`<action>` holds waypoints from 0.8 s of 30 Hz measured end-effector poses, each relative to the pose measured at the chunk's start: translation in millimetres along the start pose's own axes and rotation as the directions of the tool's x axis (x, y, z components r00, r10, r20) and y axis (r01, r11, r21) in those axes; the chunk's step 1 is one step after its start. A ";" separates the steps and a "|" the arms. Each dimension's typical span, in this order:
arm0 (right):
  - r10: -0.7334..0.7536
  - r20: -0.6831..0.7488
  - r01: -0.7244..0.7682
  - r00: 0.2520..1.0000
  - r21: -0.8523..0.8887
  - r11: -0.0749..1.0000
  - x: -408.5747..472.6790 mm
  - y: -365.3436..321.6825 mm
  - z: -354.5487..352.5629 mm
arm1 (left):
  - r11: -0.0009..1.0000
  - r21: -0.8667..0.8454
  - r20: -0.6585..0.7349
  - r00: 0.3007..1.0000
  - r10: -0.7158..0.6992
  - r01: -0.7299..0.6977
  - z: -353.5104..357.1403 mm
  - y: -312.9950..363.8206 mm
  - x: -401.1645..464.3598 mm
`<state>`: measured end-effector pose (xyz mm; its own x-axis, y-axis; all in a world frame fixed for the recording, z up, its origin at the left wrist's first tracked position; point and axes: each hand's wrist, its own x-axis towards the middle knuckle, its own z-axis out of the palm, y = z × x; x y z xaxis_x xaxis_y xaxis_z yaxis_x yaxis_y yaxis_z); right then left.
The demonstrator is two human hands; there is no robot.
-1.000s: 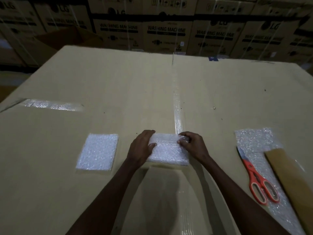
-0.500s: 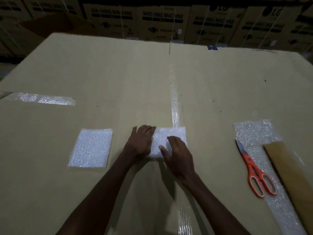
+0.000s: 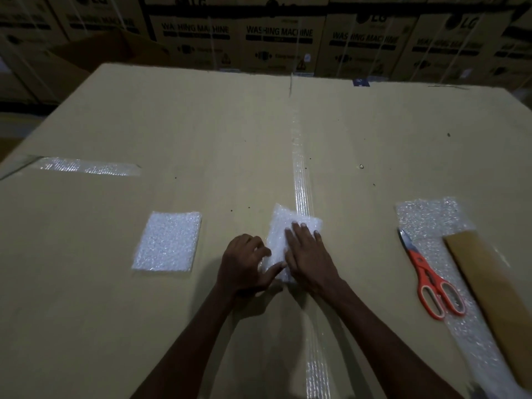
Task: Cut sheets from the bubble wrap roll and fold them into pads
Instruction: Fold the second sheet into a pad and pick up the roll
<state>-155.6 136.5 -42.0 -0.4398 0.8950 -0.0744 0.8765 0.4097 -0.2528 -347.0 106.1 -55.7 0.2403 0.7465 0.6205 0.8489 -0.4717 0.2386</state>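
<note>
A large cardboard surface [image 3: 172, 133] is serving as the work area, filling most of the view under dim lighting. A strip of clear filament tape [image 3: 300, 180] is running along its centre seam, extending beyond the fingertips toward the far edge. A second tape strip [image 3: 86, 167] is lying well to the left of the fingers. Stacked cartons [image 3: 279, 36] printed "WASHING MACHINE" are lining the background beyond the far edge. An open carton flap [image 3: 95, 53] is showing at the far left.
</note>
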 end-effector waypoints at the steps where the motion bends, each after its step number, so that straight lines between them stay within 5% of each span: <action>1: -0.057 0.018 0.058 0.998 -0.017 0.998 -1.3 4.5 4.5 | 1.000 0.007 -0.016 1.000 -0.020 0.020 -0.5 3.9 0.5; 7: -0.159 0.034 0.159 0.987 -0.013 0.987 -0.8 19.5 -9.2 | 0.993 0.111 0.058 0.998 -0.033 0.027 21.6 0.7 -3.7; 10: 0.058 -0.213 -0.022 0.975 0.168 0.986 -6.8 17.8 -12.2 | 0.986 0.150 0.134 0.987 -0.088 0.067 30.5 -8.3 -4.7; 13: 0.395 -0.341 -0.261 0.853 0.378 0.888 -17.4 10.1 -15.6 | 0.982 0.181 0.170 0.982 -0.085 0.054 32.1 -12.1 0.8; 20: 0.607 -0.250 -0.497 0.755 0.386 0.777 -3.6 -5.8 -14.8 | 0.982 0.160 0.198 0.971 -0.132 0.100 37.3 -12.6 -1.2; 24: 0.742 -0.033 -0.496 0.669 0.724 0.479 7.1 -8.0 -17.2 | 0.985 0.110 0.289 0.943 -0.163 0.136 33.1 -10.9 -3.8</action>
<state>-162.4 142.6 -24.0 0.3629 0.9088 -0.2058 0.4967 -0.3755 -0.7825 -341.6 124.0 -85.4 0.2247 0.9166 0.3307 0.9203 -0.3111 0.2370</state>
